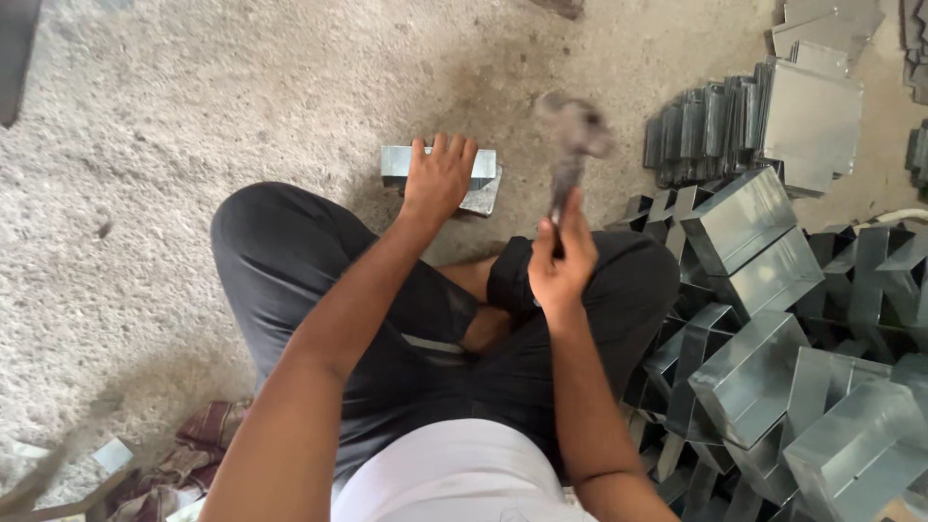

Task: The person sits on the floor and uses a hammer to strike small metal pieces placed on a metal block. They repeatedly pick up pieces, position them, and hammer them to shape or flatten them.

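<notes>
Rough concrete floor | left hand (440,177) fingers pressed flat on sheet-metal box (441,175) ahead of knees | right hand (561,263) fist-gripping raised hammer (572,143) | hammering step; next blow needs aim clear of fingers

The left hand (438,179) lay flat on a small folded sheet-metal box (440,167) on the rough concrete floor (145,145), far of the person's crossed legs. The right hand (561,261), just right of it, held a blurred hammer (572,135) raised above. Stacked galvanised sheet-metal channels (773,367) lay right, more far right.
</notes>
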